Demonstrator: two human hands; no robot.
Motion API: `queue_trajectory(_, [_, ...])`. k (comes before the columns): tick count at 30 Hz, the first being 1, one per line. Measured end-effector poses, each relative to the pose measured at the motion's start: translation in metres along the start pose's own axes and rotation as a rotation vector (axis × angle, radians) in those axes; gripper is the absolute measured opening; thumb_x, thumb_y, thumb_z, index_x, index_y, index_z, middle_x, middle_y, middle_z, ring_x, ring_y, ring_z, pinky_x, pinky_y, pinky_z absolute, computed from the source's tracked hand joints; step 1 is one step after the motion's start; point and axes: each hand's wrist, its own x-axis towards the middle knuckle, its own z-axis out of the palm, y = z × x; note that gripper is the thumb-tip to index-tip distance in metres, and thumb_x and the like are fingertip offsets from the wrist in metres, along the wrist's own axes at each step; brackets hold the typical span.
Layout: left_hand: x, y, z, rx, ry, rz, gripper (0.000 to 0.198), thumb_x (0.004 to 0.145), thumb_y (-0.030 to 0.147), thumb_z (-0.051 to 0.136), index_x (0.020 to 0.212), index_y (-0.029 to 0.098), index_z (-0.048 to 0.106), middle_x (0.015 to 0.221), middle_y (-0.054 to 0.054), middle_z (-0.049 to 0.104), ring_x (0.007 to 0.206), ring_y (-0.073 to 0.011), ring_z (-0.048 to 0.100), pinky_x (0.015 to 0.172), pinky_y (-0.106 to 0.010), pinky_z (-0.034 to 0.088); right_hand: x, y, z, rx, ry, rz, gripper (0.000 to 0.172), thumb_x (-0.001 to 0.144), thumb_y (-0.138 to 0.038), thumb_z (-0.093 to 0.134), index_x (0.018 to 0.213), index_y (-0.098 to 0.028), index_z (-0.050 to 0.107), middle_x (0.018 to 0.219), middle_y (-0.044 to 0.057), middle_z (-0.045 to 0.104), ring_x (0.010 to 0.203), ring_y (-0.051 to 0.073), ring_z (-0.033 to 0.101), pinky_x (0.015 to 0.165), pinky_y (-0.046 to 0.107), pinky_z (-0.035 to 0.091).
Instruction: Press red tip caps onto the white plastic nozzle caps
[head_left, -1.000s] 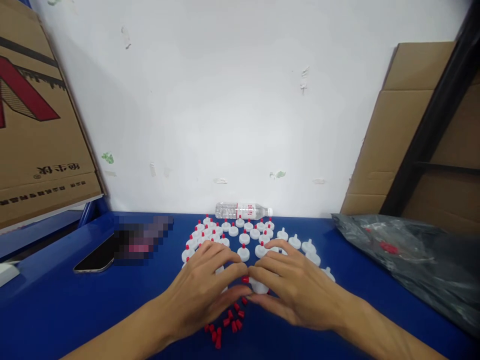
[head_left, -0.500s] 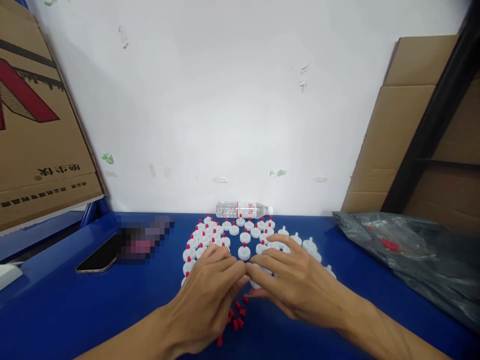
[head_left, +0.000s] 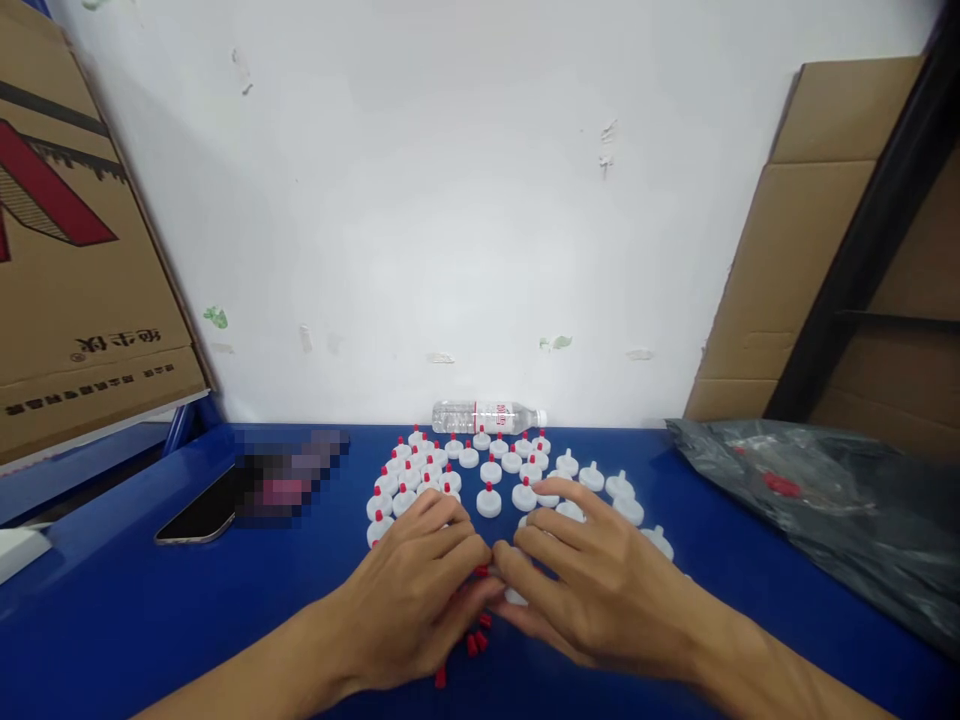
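My left hand (head_left: 412, 585) is closed, its thumb and forefinger pinching a small red tip (head_left: 481, 571). Fingertip to fingertip with it, my right hand (head_left: 600, 575) grips a white nozzle cap (head_left: 514, 596), mostly hidden by the fingers. Beyond the hands stand many white caps with red tips on their spouts, such as this red-tipped cap (head_left: 489, 501). Bare-spouted white caps (head_left: 591, 477) stand around and behind my right hand. Several loose red tips (head_left: 478, 640) lie on the table below the hands.
A clear water bottle (head_left: 487, 417) lies on its side against the wall. On the blue table (head_left: 300, 580) a phone (head_left: 199, 508) lies at left, beside a blurred patch. A dark plastic bag (head_left: 817, 520) with red pieces is at right. Cardboard (head_left: 787, 240) leans behind it.
Both hands have come slightly nearer to me, still together. A red tip now shows between the left fingers. Fewer loose red tips are visible beneath the hands.
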Motion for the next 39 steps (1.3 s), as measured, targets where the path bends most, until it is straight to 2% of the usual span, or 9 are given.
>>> queue_trajectory(4, [0.000,0.005,-0.003,-0.268,-0.051,-0.151,0.030,0.111,0.022,0.032,0.084,0.019,0.045,0.080,0.000,0.050,0.077,-0.0170,0.043,0.075,-0.032,0.037,0.003,-0.001,-0.003,-0.003,0.031,0.008,0.022,0.104,-0.024,0.051,0.096,-0.015,0.069,0.073,-0.001,0.065,0.071,0.016,0.060,0.106,0.043,0.040])
queue_trajectory(7, [-0.002,0.007,-0.007,-0.459,-0.012,-0.334,0.038,0.113,0.029,0.028,0.079,0.020,0.042,0.076,0.001,0.047,0.073,-0.0161,0.043,0.073,-0.031,0.038,0.002,0.007,-0.008,-0.073,0.104,0.030,0.018,0.101,-0.012,0.052,0.104,-0.016,0.069,0.093,0.004,0.075,0.080,0.017,0.066,0.108,0.044,0.039])
queue_trajectory(10, [-0.002,0.007,-0.016,-0.487,-0.004,-0.379,0.040,0.113,0.030,0.025,0.078,0.020,0.042,0.075,0.000,0.047,0.074,-0.0167,0.043,0.074,-0.032,0.038,-0.003,0.023,-0.013,-0.103,0.136,0.114,0.018,0.098,-0.007,0.054,0.108,-0.017,0.066,0.110,0.007,0.077,0.085,0.017,0.070,0.106,0.045,0.038])
queue_trajectory(16, [0.003,0.005,-0.015,-0.235,-0.194,-0.260,0.019,0.105,0.013,0.042,0.094,0.020,0.055,0.090,-0.003,0.058,0.088,-0.0188,0.047,0.081,-0.033,0.040,-0.013,0.042,-0.005,0.134,0.028,0.292,0.012,0.103,-0.011,0.052,0.106,-0.019,0.060,0.109,0.004,0.076,0.101,0.019,0.071,0.112,0.045,0.031])
queue_trajectory(20, [0.002,0.003,-0.002,-0.173,-0.273,-0.192,0.023,0.101,0.008,0.048,0.109,0.021,0.065,0.101,-0.004,0.064,0.098,-0.0203,0.052,0.086,-0.034,0.043,-0.014,0.040,-0.002,0.229,-0.027,0.319,0.008,0.103,-0.024,0.060,0.098,-0.020,0.064,0.121,0.007,0.072,0.111,0.022,0.066,0.106,0.043,0.035])
queue_trajectory(24, [-0.001,-0.002,0.002,-0.136,-0.301,-0.152,0.023,0.103,0.010,0.050,0.115,0.021,0.066,0.103,-0.003,0.069,0.102,-0.0207,0.055,0.094,-0.036,0.042,-0.013,0.039,-0.010,0.321,-0.131,0.318,0.011,0.101,-0.032,0.065,0.096,-0.023,0.070,0.091,0.001,0.069,0.084,0.019,0.063,0.086,0.038,0.041])
queue_trajectory(26, [-0.002,-0.005,0.003,-0.116,-0.321,-0.122,0.020,0.105,0.012,0.052,0.118,0.021,0.065,0.105,-0.002,0.072,0.112,-0.0220,0.056,0.100,-0.036,0.040,-0.013,0.039,-0.013,0.356,-0.214,0.295,0.013,0.101,-0.032,0.063,0.095,-0.024,0.071,0.081,-0.001,0.066,0.073,0.018,0.060,0.085,0.039,0.039])
queue_trajectory(31, [-0.005,-0.010,0.007,-0.079,-0.357,-0.078,0.017,0.107,0.015,0.050,0.114,0.021,0.065,0.110,0.000,0.075,0.130,-0.0222,0.052,0.107,-0.035,0.036,-0.012,0.038,-0.012,0.323,-0.404,0.271,0.018,0.101,-0.030,0.063,0.084,-0.023,0.067,0.071,-0.003,0.063,0.070,0.018,0.059,0.088,0.039,0.037])
queue_trajectory(39, [-0.006,-0.007,0.010,0.001,-0.226,-0.045,0.016,0.105,0.017,0.057,0.115,0.022,0.069,0.106,-0.003,0.069,0.103,-0.0201,0.056,0.087,-0.032,0.044,-0.015,0.038,-0.007,0.264,-0.476,0.211,0.022,0.100,-0.029,0.062,0.079,-0.023,0.066,0.070,-0.003,0.064,0.074,0.018,0.057,0.088,0.038,0.034])
